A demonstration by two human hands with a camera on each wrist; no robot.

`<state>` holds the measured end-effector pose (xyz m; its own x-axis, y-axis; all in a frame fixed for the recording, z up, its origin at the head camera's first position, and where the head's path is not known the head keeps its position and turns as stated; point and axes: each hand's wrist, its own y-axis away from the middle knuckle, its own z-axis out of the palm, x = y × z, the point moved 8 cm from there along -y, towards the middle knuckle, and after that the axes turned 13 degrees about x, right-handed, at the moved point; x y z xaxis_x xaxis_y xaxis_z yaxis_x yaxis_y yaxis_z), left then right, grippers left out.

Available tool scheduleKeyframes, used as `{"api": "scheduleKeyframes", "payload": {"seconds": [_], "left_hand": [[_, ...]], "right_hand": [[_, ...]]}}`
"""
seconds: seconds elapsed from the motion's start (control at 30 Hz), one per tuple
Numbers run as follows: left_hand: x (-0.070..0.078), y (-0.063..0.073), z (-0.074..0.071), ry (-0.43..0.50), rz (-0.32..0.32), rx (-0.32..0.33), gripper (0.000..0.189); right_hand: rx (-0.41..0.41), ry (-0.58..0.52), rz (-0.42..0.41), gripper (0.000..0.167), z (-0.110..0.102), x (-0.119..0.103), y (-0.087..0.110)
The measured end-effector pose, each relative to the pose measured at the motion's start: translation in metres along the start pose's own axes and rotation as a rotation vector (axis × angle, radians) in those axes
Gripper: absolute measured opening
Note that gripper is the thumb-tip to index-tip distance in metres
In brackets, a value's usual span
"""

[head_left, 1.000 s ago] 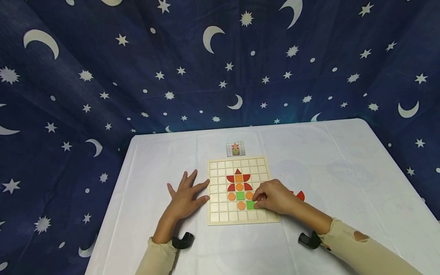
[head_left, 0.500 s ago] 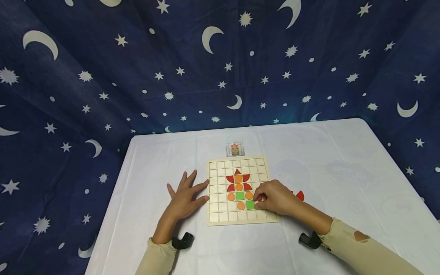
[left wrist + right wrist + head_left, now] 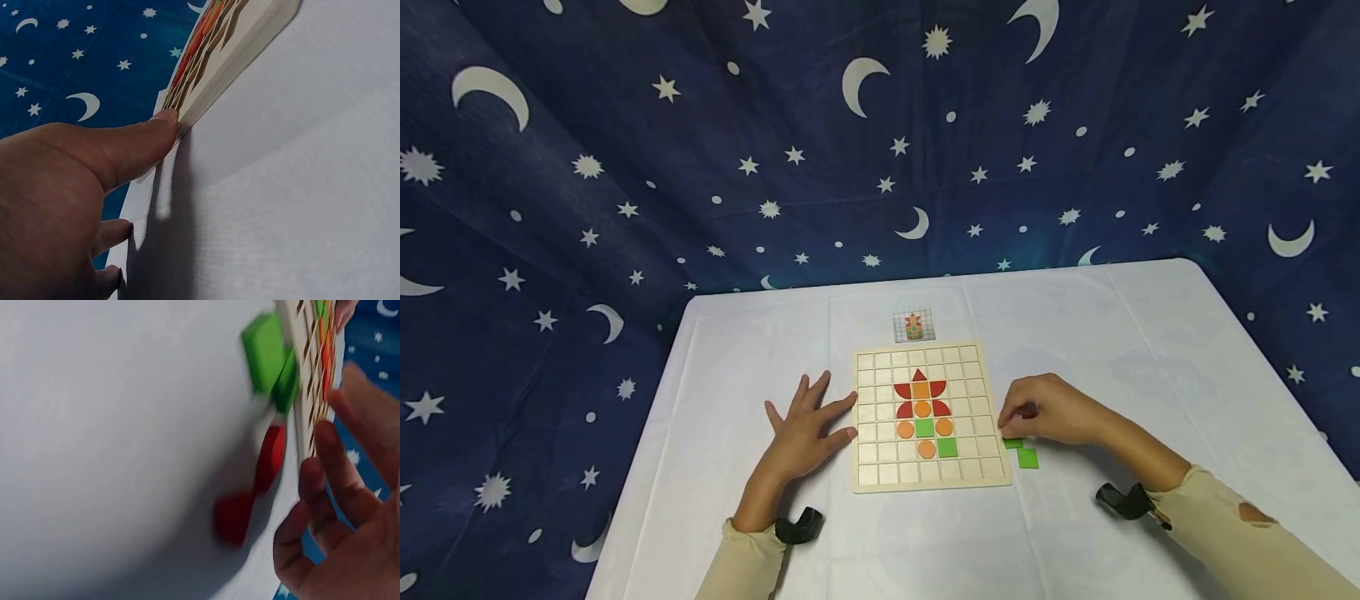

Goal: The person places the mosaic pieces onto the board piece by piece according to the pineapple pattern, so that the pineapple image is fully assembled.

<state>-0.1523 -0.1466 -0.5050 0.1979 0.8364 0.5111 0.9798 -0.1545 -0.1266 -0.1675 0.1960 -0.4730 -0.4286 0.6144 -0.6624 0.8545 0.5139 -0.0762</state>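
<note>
My left hand (image 3: pixel 805 437) lies with fingers spread, its thumb and index fingertips at the left edge of a wooden grid board (image 3: pixel 876 452). The left wrist view shows that thumb (image 3: pixel 140 140) against the board's side. Just right of the board, my right hand (image 3: pixel 1048 408) hovers low over loose tiles, fingers loosely bent. Nothing shows between those fingers in the right wrist view. Two loose green square tiles (image 3: pixel 1027 458) overlap beside the board; red pieces (image 3: pixel 234 519) lie under the hand, hidden from the head view. On the board, red, orange and green tiles (image 3: pixel 947 447) form a figure.
A small pattern card (image 3: pixel 913 333) with a similar coloured figure lies behind the board. White cloth covers the table (image 3: pixel 760 342). A dark blue curtain (image 3: pixel 820 242) with moons and stars hangs behind it. Black wrist devices (image 3: pixel 1123 502) sit at both cuffs.
My right hand has left the green square in the board's lower row and moved right, off the board. The loose green tiles now show, and the red pieces are covered. My left hand stays put.
</note>
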Motion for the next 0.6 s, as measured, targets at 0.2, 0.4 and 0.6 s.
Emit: {"api": "scheduleKeyframes", "payload": {"seconds": [0.2, 0.4, 0.6], "left_hand": [[0.0, 0.0, 0.0, 0.003, 0.002, 0.004, 0.057], [0.002, 0.0, -0.002, 0.006, 0.005, 0.004, 0.057], [0.001, 0.0, -0.001, -0.001, -0.001, -0.003, 0.056]], "right_hand": [[-0.073, 0.026, -0.005, 0.019, -0.005, 0.018, 0.016], [-0.048, 0.047, -0.081, 0.031, -0.002, 0.015, 0.025], [-0.024, 0.156, -0.087, 0.042, 0.0, 0.011, 0.023]]}}
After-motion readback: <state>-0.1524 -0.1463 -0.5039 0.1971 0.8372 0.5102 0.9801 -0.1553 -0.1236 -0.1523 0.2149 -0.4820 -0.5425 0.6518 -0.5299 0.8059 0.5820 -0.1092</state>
